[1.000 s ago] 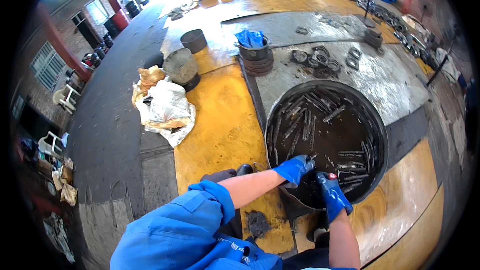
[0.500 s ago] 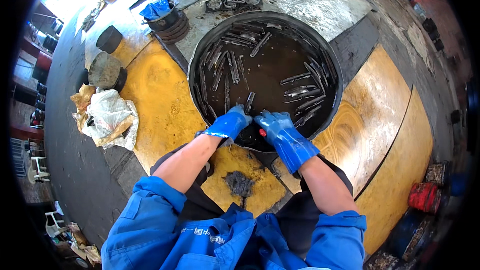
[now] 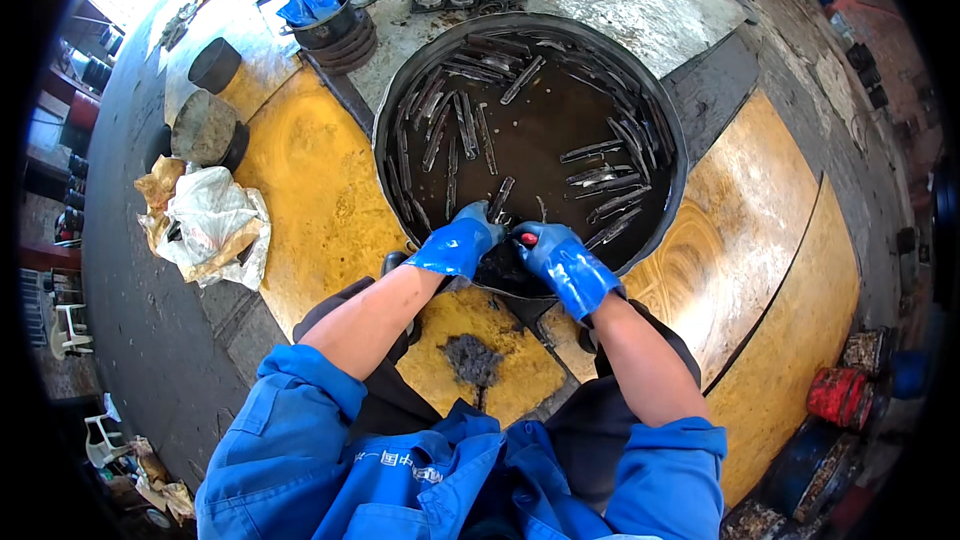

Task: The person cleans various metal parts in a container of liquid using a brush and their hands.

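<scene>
Dark bar (image 3: 502,197) tilted in left hand (image 3: 467,238); red-ended tool (image 3: 529,239) in right hand (image 3: 557,258).

White lettering (image 3: 400,463) runs in a short row across the chest of the blue jacket (image 3: 385,500), at the lower middle of the frame, left of centre; seen from above on creased cloth, its right end is squeezed and hard to make out
</scene>
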The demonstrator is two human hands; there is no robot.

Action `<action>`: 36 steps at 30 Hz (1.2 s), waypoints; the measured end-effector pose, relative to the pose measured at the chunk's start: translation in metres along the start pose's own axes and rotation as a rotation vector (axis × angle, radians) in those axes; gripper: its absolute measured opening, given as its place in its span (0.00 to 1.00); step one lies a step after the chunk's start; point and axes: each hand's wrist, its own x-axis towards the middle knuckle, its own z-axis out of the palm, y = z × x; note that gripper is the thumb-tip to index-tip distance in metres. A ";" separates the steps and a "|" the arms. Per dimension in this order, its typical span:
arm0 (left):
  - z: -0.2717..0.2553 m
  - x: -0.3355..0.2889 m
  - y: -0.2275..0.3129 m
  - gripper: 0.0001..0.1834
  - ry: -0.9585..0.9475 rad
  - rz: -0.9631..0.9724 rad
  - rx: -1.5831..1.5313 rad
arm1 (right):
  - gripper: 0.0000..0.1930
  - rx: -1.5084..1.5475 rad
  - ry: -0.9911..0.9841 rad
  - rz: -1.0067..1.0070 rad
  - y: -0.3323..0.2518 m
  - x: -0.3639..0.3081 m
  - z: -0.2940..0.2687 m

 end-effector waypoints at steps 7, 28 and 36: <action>-0.008 0.023 -0.038 0.22 0.048 0.087 -0.142 | 0.12 0.609 -0.048 0.028 0.016 0.006 -0.044; -0.063 -0.021 0.071 0.17 -0.006 0.240 -0.656 | 0.15 0.545 0.625 -0.496 -0.010 -0.016 -0.069; -0.089 -0.017 0.053 0.11 -0.134 0.279 -0.695 | 0.10 1.007 0.482 -0.184 0.031 0.002 -0.103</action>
